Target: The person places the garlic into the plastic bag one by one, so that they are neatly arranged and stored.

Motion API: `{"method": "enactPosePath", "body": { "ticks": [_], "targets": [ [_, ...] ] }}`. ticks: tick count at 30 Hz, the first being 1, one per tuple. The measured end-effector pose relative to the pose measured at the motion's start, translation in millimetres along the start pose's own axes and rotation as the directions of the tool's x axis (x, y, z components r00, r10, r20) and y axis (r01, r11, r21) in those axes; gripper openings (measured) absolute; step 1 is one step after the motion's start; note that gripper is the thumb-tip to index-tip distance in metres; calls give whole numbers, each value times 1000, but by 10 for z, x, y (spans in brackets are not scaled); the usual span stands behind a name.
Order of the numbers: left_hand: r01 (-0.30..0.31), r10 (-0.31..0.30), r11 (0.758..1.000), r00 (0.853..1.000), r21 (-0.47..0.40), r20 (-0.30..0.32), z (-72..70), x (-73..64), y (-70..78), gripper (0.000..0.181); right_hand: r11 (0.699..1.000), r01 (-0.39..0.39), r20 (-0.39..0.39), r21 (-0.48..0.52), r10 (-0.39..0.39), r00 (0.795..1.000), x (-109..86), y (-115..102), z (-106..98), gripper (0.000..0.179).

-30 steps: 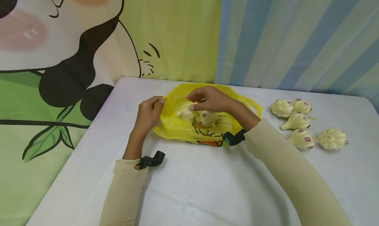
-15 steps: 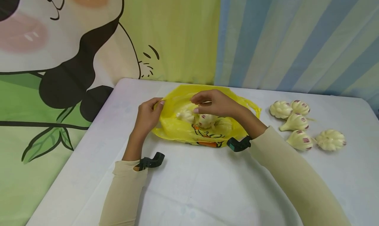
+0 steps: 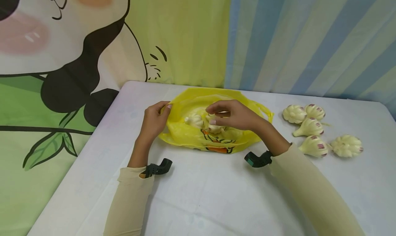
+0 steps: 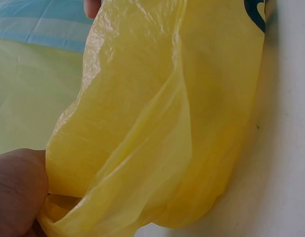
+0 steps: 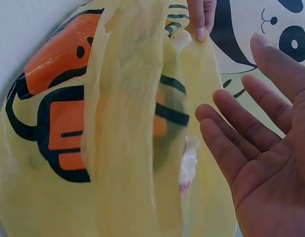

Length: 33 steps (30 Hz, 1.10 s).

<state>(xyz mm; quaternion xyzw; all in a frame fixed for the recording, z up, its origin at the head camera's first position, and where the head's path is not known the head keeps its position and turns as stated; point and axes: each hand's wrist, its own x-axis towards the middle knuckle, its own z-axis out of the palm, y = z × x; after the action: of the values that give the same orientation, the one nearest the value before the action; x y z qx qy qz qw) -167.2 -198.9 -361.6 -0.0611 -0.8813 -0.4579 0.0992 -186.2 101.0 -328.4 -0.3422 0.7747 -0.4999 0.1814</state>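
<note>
A yellow plastic bag [image 3: 182, 134] with an orange and black print lies on the table, its mouth spread upward. My left hand [image 3: 155, 121] pinches the bag's left rim between thumb and fingers. Inside the bag sit garlic bulbs, one whitish garlic bulb [image 3: 194, 120] at the left and another partly covered by my right hand [image 3: 236, 115]. That right hand hovers over the opening with fingers loosely bent and nothing between them. In the right wrist view the fingers [image 5: 241, 128] are spread beside the bag, and a garlic bulb [image 5: 189, 165] shows through the gap.
To the right of the bag lie several garlic bulbs in a loose group, including a round garlic bulb [image 3: 346, 146] at the far right. They rest on a white-covered table [image 3: 198, 194]. Behind its back edge hangs a printed curtain [image 3: 185, 36].
My right hand has drawn back rightward and toward me over the bag, uncovering more of its inside. My left hand keeps its pinch on the rim.
</note>
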Motion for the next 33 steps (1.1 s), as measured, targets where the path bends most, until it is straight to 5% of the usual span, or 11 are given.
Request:
{"method": "enactPosePath", "body": {
  "ticks": [33],
  "targets": [
    [4, -4, 1000, 1000, 2, 7, 29, 25, -24, 34, 1000, -5, -88, 0, 5, 996, -696, 62, -100, 37]
  ]
}}
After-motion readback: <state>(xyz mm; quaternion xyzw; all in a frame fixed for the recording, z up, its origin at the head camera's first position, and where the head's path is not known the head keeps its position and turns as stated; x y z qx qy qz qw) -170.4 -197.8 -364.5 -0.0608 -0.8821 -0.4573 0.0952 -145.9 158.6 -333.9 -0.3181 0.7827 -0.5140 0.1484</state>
